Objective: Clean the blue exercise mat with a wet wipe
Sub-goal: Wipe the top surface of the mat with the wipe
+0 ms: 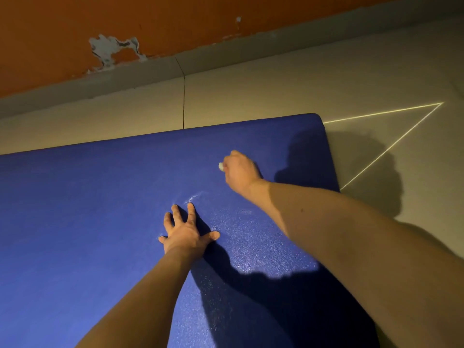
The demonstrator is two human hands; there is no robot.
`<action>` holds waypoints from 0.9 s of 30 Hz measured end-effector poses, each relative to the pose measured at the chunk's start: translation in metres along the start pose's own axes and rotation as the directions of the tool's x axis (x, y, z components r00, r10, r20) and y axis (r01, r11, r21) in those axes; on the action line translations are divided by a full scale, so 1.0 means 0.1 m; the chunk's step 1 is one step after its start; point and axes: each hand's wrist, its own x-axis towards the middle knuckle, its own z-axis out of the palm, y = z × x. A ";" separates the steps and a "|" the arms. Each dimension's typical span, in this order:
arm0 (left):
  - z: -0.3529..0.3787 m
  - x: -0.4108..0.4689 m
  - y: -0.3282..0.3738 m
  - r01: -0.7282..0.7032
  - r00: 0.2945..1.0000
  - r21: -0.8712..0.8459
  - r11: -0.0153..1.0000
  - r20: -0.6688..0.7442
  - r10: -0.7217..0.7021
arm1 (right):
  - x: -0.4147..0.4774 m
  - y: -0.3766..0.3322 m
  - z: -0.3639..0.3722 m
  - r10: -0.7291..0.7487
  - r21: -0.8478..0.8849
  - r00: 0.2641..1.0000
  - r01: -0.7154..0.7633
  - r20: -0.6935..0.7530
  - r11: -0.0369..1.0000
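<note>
So, blue exercise mat (88, 209): flat on the tiled floor (276, 91), near the orange wall (175, 21).
Left hand (185, 234): fingers spread, palm pressing the mat.
Right hand (239, 172): curled round a wet wipe (221, 166), on the mat's far part.

A plain indoor room, likely a home. Pale floor tiles (276, 91) meet grey skirting (125, 76) under an orange wall (175, 21) with flaking paint (110, 47).

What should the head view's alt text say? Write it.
A person's right hand holds a white wet wipe against a blue exercise mat while the left hand presses flat on it, fingers spread. Tiled floor and orange wall beyond.
</note>
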 end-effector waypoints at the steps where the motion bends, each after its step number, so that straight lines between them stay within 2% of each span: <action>1: 0.00 0.00 0.00 -0.001 1.000 0.003 1.000 0.001 0.001 | 0.05 0.12 -0.12 0.058 -0.045 0.998 -0.058 -0.013 0.997; 5: 0.00 0.01 0.00 0.004 1.000 0.018 1.000 0.003 -0.005 | 0.16 0.67 -0.48 0.287 -0.137 0.952 -0.301 -0.109 0.944; 8: 0.00 0.01 0.01 0.010 1.000 0.015 1.000 0.010 -0.010 | 0.13 0.70 -0.50 0.352 -0.076 0.930 -0.361 -0.107 0.929; 11: -0.01 0.01 0.02 0.015 1.000 0.011 1.000 0.011 -0.015 | -0.06 0.30 -0.26 0.260 -0.061 0.964 -0.263 -0.046 0.963; 15: 0.00 0.02 0.01 0.026 1.000 0.022 0.999 0.004 -0.027 | -0.43 -0.32 0.16 -0.018 -0.024 0.993 0.020 0.113 0.999; 17: -0.01 0.02 0.01 0.026 1.000 0.025 0.999 0.008 -0.026 | -0.49 -0.37 0.19 -0.093 0.032 0.986 0.089 0.142 0.995; 19: -0.02 0.02 0.01 0.027 1.000 0.021 0.999 0.011 -0.027 | -0.43 -0.18 0.09 -0.111 -0.013 0.988 0.113 0.107 0.993; 21: -0.03 0.02 0.01 0.027 0.999 0.024 0.999 0.021 -0.028 | -0.31 0.13 -0.07 -0.073 -0.107 0.996 0.077 0.041 0.991; 23: -0.03 0.02 0.01 0.025 0.999 0.027 0.999 0.025 -0.026 | -0.18 0.50 -0.24 0.022 -0.194 1.000 -0.022 -0.006 0.981; 25: -0.03 0.02 0.01 0.023 0.999 0.024 0.999 0.027 -0.024 | -0.11 0.79 -0.33 0.148 -0.197 0.987 -0.158 -0.062 0.968; 27: -0.03 0.02 0.01 0.020 0.999 0.019 1.000 0.028 -0.021 | -0.12 0.79 -0.32 0.224 -0.128 0.970 -0.234 -0.089 0.964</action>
